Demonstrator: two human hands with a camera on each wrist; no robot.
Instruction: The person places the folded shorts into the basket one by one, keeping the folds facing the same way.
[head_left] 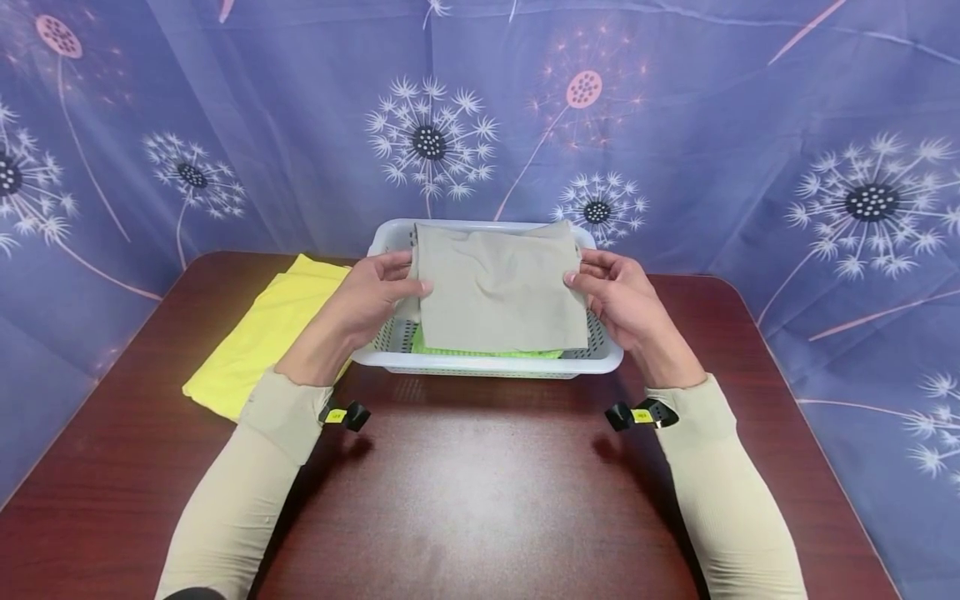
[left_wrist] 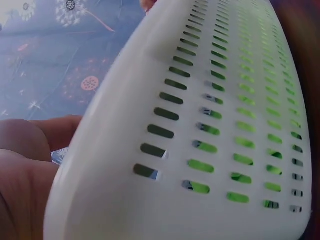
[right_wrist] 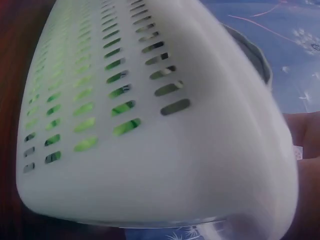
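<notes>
A folded grey-beige cloth [head_left: 498, 292] is held flat between both hands over a white slotted plastic basket [head_left: 487, 364]. My left hand [head_left: 367, 296] pinches its left edge, thumb on top. At the opposite edge my right hand [head_left: 618, 296] pinches it the same way. Beneath it, a bright green cloth [head_left: 480, 352] lies in the basket and shows through the slots in both wrist views. The basket wall [left_wrist: 125, 200] fills much of the left wrist view and hides most of that hand's fingers. In the right wrist view the wall [right_wrist: 225, 165] likewise blocks the grip.
A folded yellow cloth [head_left: 270, 333] lies on the dark red-brown table [head_left: 472, 492], left of the basket and partly behind the left forearm. A blue curtain [head_left: 300, 108] with dandelion prints hangs right behind the table's far edge.
</notes>
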